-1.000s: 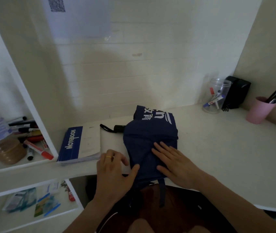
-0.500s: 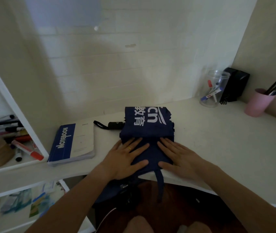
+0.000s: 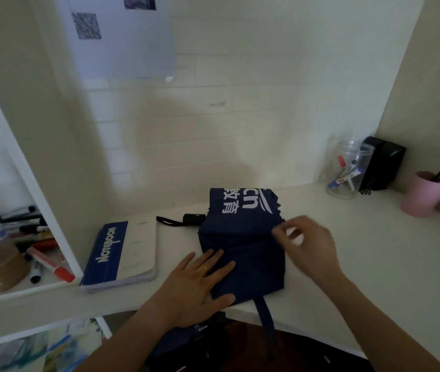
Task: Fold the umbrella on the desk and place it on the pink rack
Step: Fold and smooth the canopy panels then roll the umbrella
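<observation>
Head camera looks forward and down, close over the desk (image 3: pixel 347 264).

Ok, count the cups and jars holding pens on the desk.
2: a clear jar at the back right by the black box, and a pink cup further right. Others may lie outside the view.

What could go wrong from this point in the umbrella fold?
1. Only the left hand presses the umbrella flat; the right hand is at its right edge, blurred, so the folds may spring loose.
2. The strap hangs over the desk edge and could snag.
3. The handle lies close to the notebook, which a sweep could nudge.
</observation>
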Action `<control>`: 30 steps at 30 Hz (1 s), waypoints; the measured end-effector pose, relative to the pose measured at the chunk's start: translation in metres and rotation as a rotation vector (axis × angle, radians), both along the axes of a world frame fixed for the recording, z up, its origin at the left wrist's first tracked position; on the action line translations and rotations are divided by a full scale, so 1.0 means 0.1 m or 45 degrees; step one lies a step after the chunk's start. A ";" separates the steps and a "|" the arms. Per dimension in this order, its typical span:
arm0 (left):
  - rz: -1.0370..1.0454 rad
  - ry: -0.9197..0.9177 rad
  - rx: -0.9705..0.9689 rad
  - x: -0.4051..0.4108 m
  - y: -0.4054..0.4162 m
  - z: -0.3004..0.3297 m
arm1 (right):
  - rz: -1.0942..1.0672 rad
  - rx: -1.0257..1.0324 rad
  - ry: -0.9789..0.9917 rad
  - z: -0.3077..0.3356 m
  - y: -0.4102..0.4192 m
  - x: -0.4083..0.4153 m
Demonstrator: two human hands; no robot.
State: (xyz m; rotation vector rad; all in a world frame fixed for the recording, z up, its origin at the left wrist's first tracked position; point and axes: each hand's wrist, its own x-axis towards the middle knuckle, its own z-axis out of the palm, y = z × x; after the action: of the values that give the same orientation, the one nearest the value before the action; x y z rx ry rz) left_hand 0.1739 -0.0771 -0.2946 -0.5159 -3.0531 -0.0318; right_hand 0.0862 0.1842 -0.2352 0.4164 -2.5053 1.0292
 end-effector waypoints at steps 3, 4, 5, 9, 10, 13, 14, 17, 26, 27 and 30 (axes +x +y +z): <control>-0.007 0.008 0.011 -0.01 0.01 -0.01 | -0.161 -0.526 -0.390 0.31 -0.12 -0.30; -0.004 0.012 0.016 -0.01 0.01 -0.02 | -0.116 -0.542 -0.534 0.37 -0.16 -0.39; 0.001 0.011 0.021 -0.01 0.01 -0.01 | -0.071 -0.556 -0.644 0.40 -0.20 -0.45; 0.010 0.012 0.005 0.01 0.02 0.02 | 0.063 -0.773 -0.820 0.49 -0.28 -0.46; 0.013 0.022 0.008 0.01 0.02 0.01 | 0.085 -0.800 -0.795 0.50 -0.26 -0.43; 0.021 0.069 0.021 0.02 0.01 -0.01 | 0.243 -0.883 -0.755 0.49 -0.18 -0.33; 0.020 0.078 0.031 0.03 0.02 -0.01 | 0.298 -0.914 -0.763 0.47 -0.14 -0.29; 0.018 0.185 0.138 0.10 0.05 0.00 | 0.326 -0.861 -0.795 0.34 -0.06 -0.18; 0.938 0.096 1.872 0.00 0.18 0.65 | 0.325 -0.819 -0.781 -0.05 0.08 0.11; 0.973 -0.041 1.977 -0.08 0.20 0.70 | 0.317 -0.811 -0.782 -0.06 0.09 0.13; 0.975 -0.093 2.035 -0.20 0.27 0.74 | 0.318 -0.830 -0.790 -0.10 0.11 0.17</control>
State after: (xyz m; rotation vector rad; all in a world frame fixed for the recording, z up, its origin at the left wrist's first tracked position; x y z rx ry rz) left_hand 0.1536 -0.0504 -0.2204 0.7107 -1.9840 -2.0443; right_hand 0.1029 0.1953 -0.2454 0.2267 -2.4176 2.2600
